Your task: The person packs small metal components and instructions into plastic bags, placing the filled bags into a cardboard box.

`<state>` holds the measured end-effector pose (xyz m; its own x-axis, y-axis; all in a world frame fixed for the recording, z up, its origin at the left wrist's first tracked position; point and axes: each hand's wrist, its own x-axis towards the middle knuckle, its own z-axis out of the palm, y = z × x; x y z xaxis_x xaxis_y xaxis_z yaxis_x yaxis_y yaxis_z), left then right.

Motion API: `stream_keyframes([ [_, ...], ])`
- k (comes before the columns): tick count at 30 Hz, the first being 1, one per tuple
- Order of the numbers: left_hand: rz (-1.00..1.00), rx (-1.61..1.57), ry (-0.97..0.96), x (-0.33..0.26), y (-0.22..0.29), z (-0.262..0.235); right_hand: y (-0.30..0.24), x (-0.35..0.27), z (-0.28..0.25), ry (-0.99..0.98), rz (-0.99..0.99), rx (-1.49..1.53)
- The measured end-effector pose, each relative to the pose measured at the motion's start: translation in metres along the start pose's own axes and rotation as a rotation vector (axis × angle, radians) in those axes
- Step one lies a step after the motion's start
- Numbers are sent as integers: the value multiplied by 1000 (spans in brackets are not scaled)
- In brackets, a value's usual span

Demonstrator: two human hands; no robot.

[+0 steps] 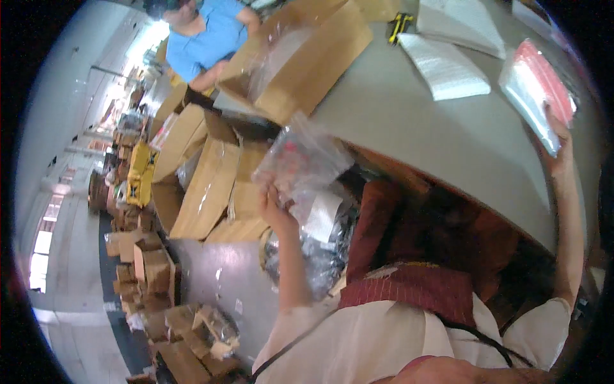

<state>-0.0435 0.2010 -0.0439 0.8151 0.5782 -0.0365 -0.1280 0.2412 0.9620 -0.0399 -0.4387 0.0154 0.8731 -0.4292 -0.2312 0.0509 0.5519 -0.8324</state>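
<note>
My left hand [275, 208] is closed on a clear plastic bag [297, 157], raised off the table's left edge, with small red bits showing through it. Over at the far right, my right hand [559, 142] grips the near end of a flat stack of shiny plastic bags [536, 89] with a pink-red band along one side. That stack is by the table's right side; part of my fingers is hidden behind it. Below the left hand's bag, a white paper slip [322, 217] lies among more clear plastic [313, 259] in a container.
An open cardboard box [313, 70] stands on the grey table [396, 121], near a person in a blue shirt [208, 41]. White foam sheets [444, 67] and a yellow-black tool [401, 29] lie farther back. More open boxes [208, 185] stand left, beside a yellow crate [141, 173].
</note>
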Motion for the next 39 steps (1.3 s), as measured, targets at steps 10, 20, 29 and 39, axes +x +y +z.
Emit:
stream_keyframes([
  [10,68,1578,-39,-2,-94,-157,2,8,-5,-68,32,-195],
  [20,1009,510,-1009,-102,37,203,20,-79,88,-79,-435,-420],
  [29,-382,-325,-1311,-175,18,331,12,-83,67,-405,-1110,-1324],
  [39,-399,-386,-1227,-195,4,338,22,-89,77,-560,-963,-1012],
])
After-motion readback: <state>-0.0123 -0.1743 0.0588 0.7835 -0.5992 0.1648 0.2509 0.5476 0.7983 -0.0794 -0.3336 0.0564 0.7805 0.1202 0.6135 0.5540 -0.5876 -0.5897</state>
